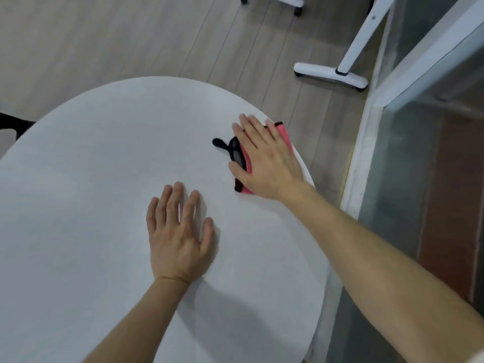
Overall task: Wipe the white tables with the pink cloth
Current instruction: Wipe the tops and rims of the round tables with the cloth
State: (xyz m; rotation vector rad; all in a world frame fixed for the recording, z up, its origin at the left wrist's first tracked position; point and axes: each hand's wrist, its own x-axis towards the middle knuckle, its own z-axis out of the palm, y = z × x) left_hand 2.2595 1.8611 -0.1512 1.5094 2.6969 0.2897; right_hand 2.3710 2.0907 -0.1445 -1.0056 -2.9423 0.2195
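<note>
Tabletop, round and white with a matte surface (91, 192), fills the lower left of our view and carries both of our bare hands. Our right hand (264, 161) lies palm down, fingers spread and nearly straight, pressed flat on a pink cloth with black trim (284, 136) near the table's right edge; the hand is not curled around the cloth, it only pins it against the surface. The cloth shows pink beyond the fingertips and again under the heel of the hand, with a black border along its left side and a small black loop or tab (218, 143) sticking out onto the bare white surface. Our left hand (178, 237) rests flat and open on the table, fingers apart, holding nothing, well apart from the cloth and nearer to us. Beyond the table we note a pale grey wood-plank floor (117, 35), a white furniture leg on a wheeled foot (353, 48) at the upper right, a white frame with a glass panel (432, 82) along the right side, and part of a black chair (13, 124) at the left edge.
</note>
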